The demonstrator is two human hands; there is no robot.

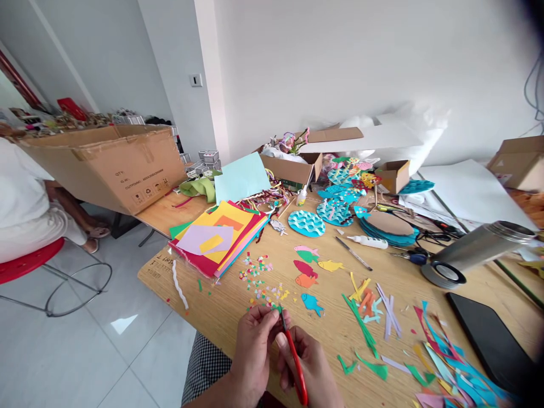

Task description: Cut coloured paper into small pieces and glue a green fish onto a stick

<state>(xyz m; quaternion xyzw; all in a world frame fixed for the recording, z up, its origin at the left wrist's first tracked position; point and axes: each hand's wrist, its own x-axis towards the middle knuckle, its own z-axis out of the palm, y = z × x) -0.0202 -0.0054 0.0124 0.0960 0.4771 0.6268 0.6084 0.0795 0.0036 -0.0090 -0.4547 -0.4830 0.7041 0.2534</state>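
Red-handled scissors (294, 362) are gripped in my right hand (312, 365), with the blades pointing away from me. My left hand (254, 345) pinches a tiny piece of green paper (276, 309) at the blade tips; the fingers hide most of it. Just beyond lie small paper bits (261, 292) in several colours. Paper fish lie to the right of them: a blue fish (311, 304), an orange fish (306, 280), a yellow fish (330, 266), and red, green and pink ones. Green paper strips (361, 326) lie right of my hands.
Coloured paper sheets (221, 238) are stacked at left. Blue wavy ovals (306, 224), a white glue bottle (369, 242) and a pen (353, 253) lie farther back. A steel flask (484, 249) and a black phone (488, 334) are at right. A person (29, 198) sits beyond a cardboard box (114, 164).
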